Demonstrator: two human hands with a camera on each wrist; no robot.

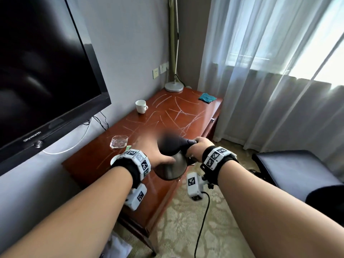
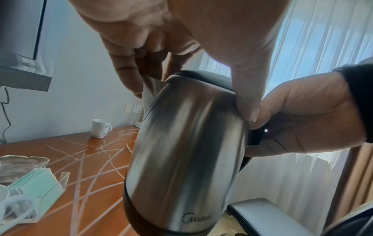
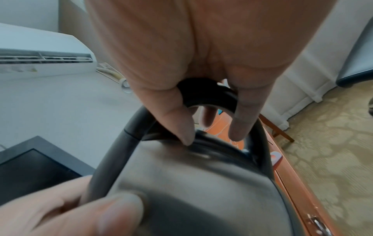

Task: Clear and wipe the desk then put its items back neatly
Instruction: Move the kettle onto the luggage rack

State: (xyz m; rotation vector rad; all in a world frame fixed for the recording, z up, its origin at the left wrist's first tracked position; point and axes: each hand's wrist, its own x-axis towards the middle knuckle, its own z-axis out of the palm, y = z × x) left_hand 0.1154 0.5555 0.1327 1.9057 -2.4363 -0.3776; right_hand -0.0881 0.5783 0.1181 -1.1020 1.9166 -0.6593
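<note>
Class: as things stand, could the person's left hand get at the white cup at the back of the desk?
Probably not yet. The left hand is busy steadying the kettle, which the right hand holds by its handle. The desk between hand and cup looks unobstructed.

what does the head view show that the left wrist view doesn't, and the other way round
Only the head view shows the teal cloth at the desk's far end, the lamp base and both forearms. Only the left wrist view shows the holder of green packets and the logo near the kettle's base. Both show the kettle held by the left hand on its body and the right hand on its handle, the white cup, the ashtray and the streaked desk.
</note>
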